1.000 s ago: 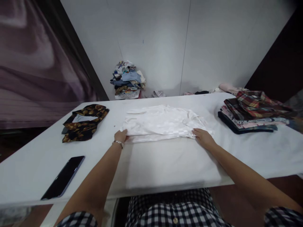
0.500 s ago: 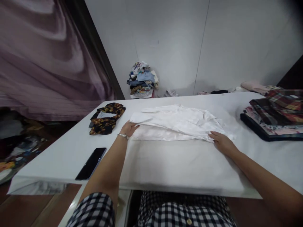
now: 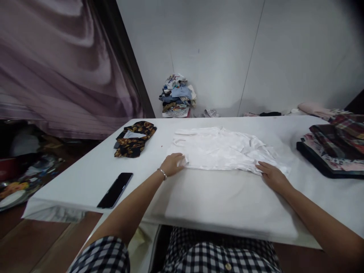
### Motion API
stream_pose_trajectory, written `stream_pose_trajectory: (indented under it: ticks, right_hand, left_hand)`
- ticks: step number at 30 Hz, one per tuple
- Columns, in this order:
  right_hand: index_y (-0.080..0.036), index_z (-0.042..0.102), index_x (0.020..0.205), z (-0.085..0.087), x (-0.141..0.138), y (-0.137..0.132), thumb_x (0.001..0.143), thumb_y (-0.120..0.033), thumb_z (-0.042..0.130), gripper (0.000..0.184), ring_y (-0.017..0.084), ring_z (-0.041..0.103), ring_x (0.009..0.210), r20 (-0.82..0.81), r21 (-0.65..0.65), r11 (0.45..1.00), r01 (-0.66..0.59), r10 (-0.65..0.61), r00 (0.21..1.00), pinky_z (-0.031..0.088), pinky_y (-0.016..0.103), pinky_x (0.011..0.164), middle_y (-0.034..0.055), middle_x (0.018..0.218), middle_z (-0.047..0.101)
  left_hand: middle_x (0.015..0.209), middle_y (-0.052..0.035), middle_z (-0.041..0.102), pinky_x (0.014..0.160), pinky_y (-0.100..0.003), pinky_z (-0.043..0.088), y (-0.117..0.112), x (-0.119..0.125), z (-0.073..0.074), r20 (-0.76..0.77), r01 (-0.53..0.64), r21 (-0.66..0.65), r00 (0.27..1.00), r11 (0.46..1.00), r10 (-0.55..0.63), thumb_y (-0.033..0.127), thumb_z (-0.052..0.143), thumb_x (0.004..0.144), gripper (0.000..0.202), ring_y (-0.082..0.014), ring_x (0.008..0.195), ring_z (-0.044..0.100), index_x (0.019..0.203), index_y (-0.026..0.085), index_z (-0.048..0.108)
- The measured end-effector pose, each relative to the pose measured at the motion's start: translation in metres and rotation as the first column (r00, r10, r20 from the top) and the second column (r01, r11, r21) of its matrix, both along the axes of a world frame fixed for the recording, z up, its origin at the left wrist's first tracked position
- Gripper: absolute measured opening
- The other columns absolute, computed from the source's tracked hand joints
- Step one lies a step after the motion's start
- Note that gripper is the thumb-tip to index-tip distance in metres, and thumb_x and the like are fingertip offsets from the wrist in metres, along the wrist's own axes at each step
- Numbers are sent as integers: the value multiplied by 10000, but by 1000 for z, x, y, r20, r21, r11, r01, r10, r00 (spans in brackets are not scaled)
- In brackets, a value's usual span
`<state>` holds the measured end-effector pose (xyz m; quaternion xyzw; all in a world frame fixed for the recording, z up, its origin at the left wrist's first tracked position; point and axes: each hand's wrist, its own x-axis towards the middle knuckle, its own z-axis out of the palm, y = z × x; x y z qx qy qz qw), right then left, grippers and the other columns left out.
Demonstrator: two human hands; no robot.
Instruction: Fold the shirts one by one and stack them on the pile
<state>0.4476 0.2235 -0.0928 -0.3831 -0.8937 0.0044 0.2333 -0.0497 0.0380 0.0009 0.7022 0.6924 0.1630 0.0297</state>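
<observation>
A white garment (image 3: 216,149), apparently a long-sleeved shirt, lies folded across the table in front of me, with creases and a bunched part at its right end. At its near left corner, my left hand (image 3: 172,164) has curled fingers closed on the edge, where a little fabric puckers by the fingertips. My right hand (image 3: 273,177) rests on the near right edge, its fingers stretched out over the cloth. The right thumb is mostly hidden.
The white-covered table (image 3: 216,204) bears a dark floral garment (image 3: 133,146) at left, a phone (image 3: 115,190) nearer me, and stacked folded clothes (image 3: 335,146) at right. Behind it, a clothes pile (image 3: 178,96) stands against the wall. A mauve curtain (image 3: 57,64) hangs at left.
My left hand has moved right and brought the lifted near-left edge of the white garment down. The garment now lies flatter. My right hand stays at the right edge, fingers flatter.
</observation>
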Motion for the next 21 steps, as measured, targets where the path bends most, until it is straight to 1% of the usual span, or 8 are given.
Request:
stream_pose_trajectory:
  ticks: [1,3,7,9,11,17,19,21]
  right_hand:
    - [-186,676,1151,1,0,0,812,-192,433,418,282,560,1175,-9,-7,1000,-1,1,1000,444,462,1017,96,1277,597]
    - [-207,677,1150,2,0,-2,802,-191,442,421,283,555,1182,-25,-25,1000,1,-2,1000,440,473,1022,81,1283,594]
    - [-209,675,1155,3,0,-3,800,-189,433,430,285,544,1196,-46,-55,998,14,-16,999,434,482,1029,75,1288,591]
    - [-196,673,1160,3,0,-4,808,-192,422,432,283,539,1203,-47,-58,998,20,-22,999,429,474,1034,81,1293,587]
    - [-194,669,1165,3,-1,-4,819,-200,415,429,278,536,1207,-47,-59,998,25,-28,999,425,468,1038,79,1294,586]
    - [-170,635,1218,5,0,-4,838,-237,418,442,275,518,1228,-57,-75,997,24,-28,998,418,459,1047,96,1295,584]
    - [-174,634,1219,5,1,-4,838,-236,419,442,272,522,1224,-67,-73,997,24,-29,997,415,459,1050,94,1290,588]
    - [-183,636,1216,4,1,-4,836,-235,423,439,271,525,1221,-70,-67,998,21,-26,997,412,460,1054,89,1290,589]
  left_hand:
    - [1275,-95,585,1028,-405,373,0,7,-1,-49,23,-22,999,1000,-24,293,625,749,406,-264,1187,507,1149,225,642]
    - [1172,-109,629,970,-401,397,-1,16,-1,-108,0,-73,994,997,-8,221,574,790,275,-264,1119,536,1043,220,682]
    - [916,-126,661,867,-399,405,-2,11,12,-152,-70,-122,987,990,51,79,505,785,212,-264,961,563,763,189,686]
    - [868,-137,647,838,-409,395,2,5,25,-153,-88,-51,985,995,79,49,488,778,228,-276,933,555,709,177,663]
    - [871,-144,635,822,-412,386,11,2,43,-147,-93,58,984,994,101,37,466,786,239,-287,942,542,716,169,652]
    - [960,-162,609,805,-397,371,59,8,105,-299,-34,275,947,961,119,44,432,809,234,-289,1007,496,841,140,643]
    - [1023,-160,601,839,-410,353,66,8,113,-327,-13,353,935,936,136,75,421,839,230,-289,1040,481,885,140,636]
    - [1059,-154,595,872,-425,332,62,4,105,-325,-9,382,935,924,143,97,406,861,233,-289,1059,474,889,151,631]
